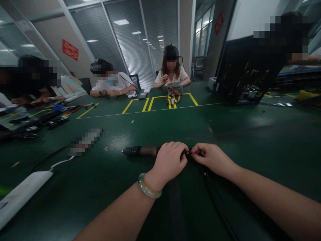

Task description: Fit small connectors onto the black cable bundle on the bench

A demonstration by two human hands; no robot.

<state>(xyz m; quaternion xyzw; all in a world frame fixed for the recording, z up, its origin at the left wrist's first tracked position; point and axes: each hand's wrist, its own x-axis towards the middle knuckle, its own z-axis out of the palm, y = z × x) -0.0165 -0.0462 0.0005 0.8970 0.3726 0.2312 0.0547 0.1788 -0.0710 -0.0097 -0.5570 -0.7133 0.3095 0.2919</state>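
Note:
An electric screwdriver (147, 151) with a dark, worn cylindrical body lies crosswise on the green table, its narrow metal tip pointing left. Wrapped over its rear end is my left hand (172, 159), with a jade-like bangle on the wrist. My right hand (210, 157) is closed in a pinch at that same end, close to the left fingertips. A small brassy bit shows between the two hands; what the right fingers pinch is too small to make out. From below the right hand a black cable (218, 201) runs toward the bottom edge.
A white power strip (27, 192) lies at left with a cord leading to a blurred-out item. Tools and cables (50, 120) crowd the far left. Across the table (240, 140), several people sit working, one behind a power supply (175, 88) with coloured wires. A black computer case (245, 70) stands right.

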